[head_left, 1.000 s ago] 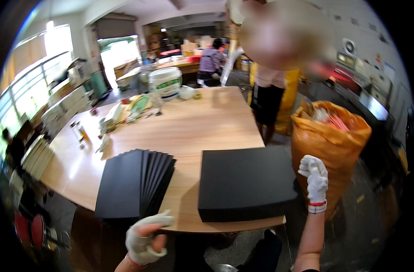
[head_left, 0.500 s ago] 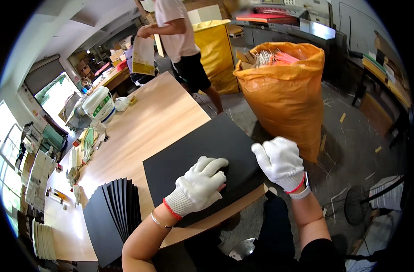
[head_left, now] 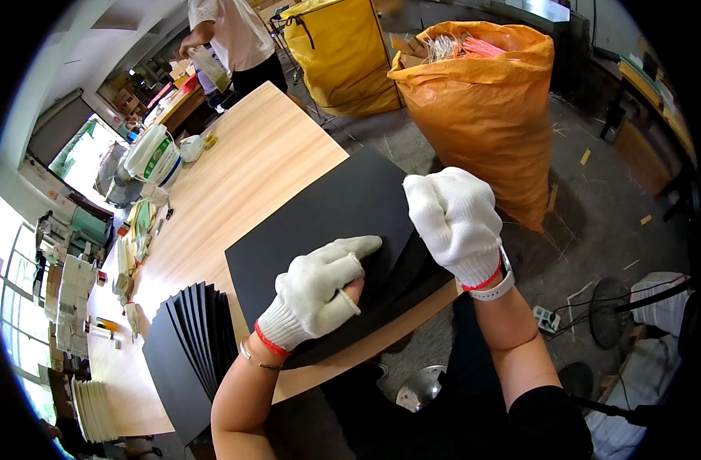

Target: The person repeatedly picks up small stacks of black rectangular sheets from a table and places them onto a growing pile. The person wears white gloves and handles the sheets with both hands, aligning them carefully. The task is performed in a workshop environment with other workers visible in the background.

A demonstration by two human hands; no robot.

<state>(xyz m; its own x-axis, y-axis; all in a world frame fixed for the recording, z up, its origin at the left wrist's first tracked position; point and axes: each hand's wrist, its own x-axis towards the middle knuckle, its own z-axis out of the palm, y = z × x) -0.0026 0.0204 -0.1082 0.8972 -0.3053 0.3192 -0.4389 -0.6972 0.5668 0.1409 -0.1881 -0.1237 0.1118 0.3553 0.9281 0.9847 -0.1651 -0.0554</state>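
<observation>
A stack of large black sheets (head_left: 312, 222) lies at the table's near right edge. My left hand (head_left: 314, 290), in a white knitted glove with a bare thumb tip showing, rests on the top sheet with its index finger stretched out. At the stack's right edge, my gloved right hand (head_left: 456, 218) is closed on the rim of the top black sheet, which bends up slightly there. Its fingertips are mostly hidden under the fist. To the left, another set of black sheets (head_left: 189, 337) lies fanned out on the table.
The wooden table (head_left: 274, 146) stretches away to the far left. A white bucket (head_left: 153, 156) and small tools stand along its left side. An orange sack (head_left: 481, 115) of scraps stands beyond my right hand, near a yellow bag (head_left: 339, 57). Another person (head_left: 232, 38) stands behind the table.
My right hand has moved left and inward, lifting the top sheet's right edge a little. My left hand stays on the stack. The view has tilted downward, and the other person has moved left.
</observation>
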